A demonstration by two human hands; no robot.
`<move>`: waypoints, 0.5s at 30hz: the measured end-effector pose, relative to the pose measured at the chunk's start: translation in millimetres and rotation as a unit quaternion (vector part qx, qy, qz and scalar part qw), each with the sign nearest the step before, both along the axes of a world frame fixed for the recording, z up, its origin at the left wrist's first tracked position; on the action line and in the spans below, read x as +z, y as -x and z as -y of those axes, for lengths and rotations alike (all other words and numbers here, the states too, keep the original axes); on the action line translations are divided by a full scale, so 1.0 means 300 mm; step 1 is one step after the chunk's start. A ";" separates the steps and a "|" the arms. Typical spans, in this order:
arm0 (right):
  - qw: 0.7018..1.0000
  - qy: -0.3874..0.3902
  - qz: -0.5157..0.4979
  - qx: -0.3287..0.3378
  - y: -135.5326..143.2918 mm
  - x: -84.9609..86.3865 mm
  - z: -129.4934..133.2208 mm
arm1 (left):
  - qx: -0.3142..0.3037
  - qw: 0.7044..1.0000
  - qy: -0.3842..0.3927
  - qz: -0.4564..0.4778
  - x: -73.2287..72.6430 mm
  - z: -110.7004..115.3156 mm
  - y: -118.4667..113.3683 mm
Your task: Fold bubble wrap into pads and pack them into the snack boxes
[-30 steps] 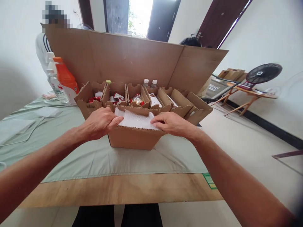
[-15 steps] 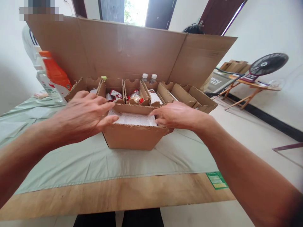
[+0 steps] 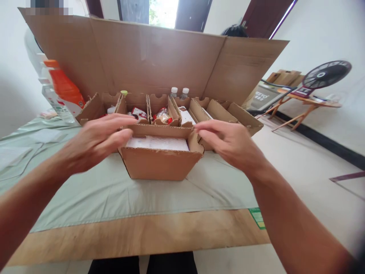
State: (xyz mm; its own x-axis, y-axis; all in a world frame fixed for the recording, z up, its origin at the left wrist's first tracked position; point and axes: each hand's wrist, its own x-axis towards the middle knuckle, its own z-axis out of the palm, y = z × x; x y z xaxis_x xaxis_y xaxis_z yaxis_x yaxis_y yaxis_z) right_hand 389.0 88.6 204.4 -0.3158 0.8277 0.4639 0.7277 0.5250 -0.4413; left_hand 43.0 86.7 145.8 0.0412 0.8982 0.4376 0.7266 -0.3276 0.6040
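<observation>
An open cardboard box (image 3: 159,165) stands on the green cloth, and a bubble-wrapped item (image 3: 158,143) lies inside it. My left hand (image 3: 99,139) is at the box's upper left corner, its thumb and fingers apart and nothing held. Over the upper right corner is my right hand (image 3: 228,140), fingers bent and slightly spread, with nothing seen in it. Behind the box, a row of cardboard compartments holds a red and white packet (image 3: 139,113), a clear and red packet (image 3: 163,116) and a white box (image 3: 186,116).
A tall cardboard panel (image 3: 159,57) rises behind the compartments. On the left stands an orange bottle (image 3: 67,85); two white-capped bottles (image 3: 184,92) are behind the row. A fan (image 3: 325,75) sits on a small wooden table at the right.
Both hands have drawn outward from the box's opening. My right hand has come off the bubble-wrapped item and lifted, and my left thumb has moved left. The box stays in place.
</observation>
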 end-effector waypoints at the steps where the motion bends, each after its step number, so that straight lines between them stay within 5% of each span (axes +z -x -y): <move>1: 0.997 -0.022 -0.061 -0.043 -0.041 -0.039 0.037 | 0.006 1.000 0.004 0.016 -0.048 0.043 0.021; 4: 0.988 0.030 -0.139 -0.054 -0.097 -0.203 0.091 | 0.017 0.997 0.026 0.072 -0.174 0.128 0.049; 8: 0.963 0.150 -0.223 0.014 0.003 -0.396 0.043 | -0.064 0.975 0.063 0.204 -0.252 0.084 -0.028; 12: 0.927 0.162 -0.338 0.007 0.108 -0.454 0.046 | -0.097 0.934 0.055 0.340 -0.278 0.052 -0.132; 15: 0.932 0.134 -0.336 0.017 0.127 -0.447 0.154 | -0.065 0.938 0.050 0.336 -0.310 0.176 -0.117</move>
State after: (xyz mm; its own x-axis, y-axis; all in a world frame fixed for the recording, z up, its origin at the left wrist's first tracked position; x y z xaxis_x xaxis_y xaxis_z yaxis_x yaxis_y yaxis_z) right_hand 350.9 42.3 70.2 -0.0568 0.9370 0.3447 0.2246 0.3484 -0.9101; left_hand 78.1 33.8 52.9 -0.1008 0.9427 0.3180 0.1290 -0.3045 0.9437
